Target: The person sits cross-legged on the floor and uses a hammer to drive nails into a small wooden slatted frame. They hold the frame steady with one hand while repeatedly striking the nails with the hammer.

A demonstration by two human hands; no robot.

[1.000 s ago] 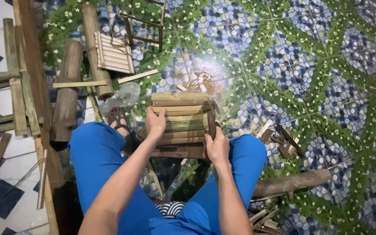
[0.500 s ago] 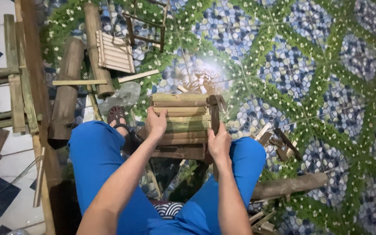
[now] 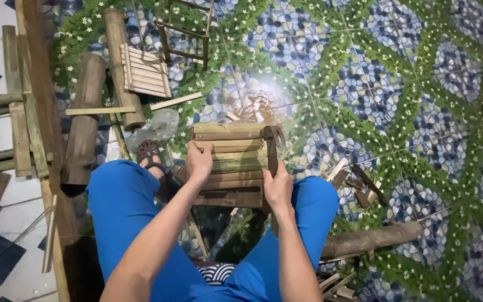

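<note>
Two hands grip the one piece in the middle of the frame: a small slatted bamboo panel (image 3: pixel 231 163), held flat between the knees above the tiled floor (image 3: pixel 398 84). From my seat it looks steadied from both sides so that it cannot twist. My left hand (image 3: pixel 198 161) clamps the panel's left edge, fingers curled under and thumb on top of the slats. My right hand (image 3: pixel 278 189) closes on the lower right corner, just below a dark upright strip (image 3: pixel 272 151) that runs along the right edge. Both sets of fingers are narrow, wrapped on the panel itself, so the slats lie between the two palms and reach away from me toward the upper middle of the frame.

At upper left a second slatted panel (image 3: pixel 143 71) leans on thick bamboo poles (image 3: pixel 85 120), with a small frame (image 3: pixel 185 33) beyond it. Offcuts (image 3: pixel 353 179) lie right of my knee, and a log (image 3: pixel 373 239) lies at lower right.
</note>
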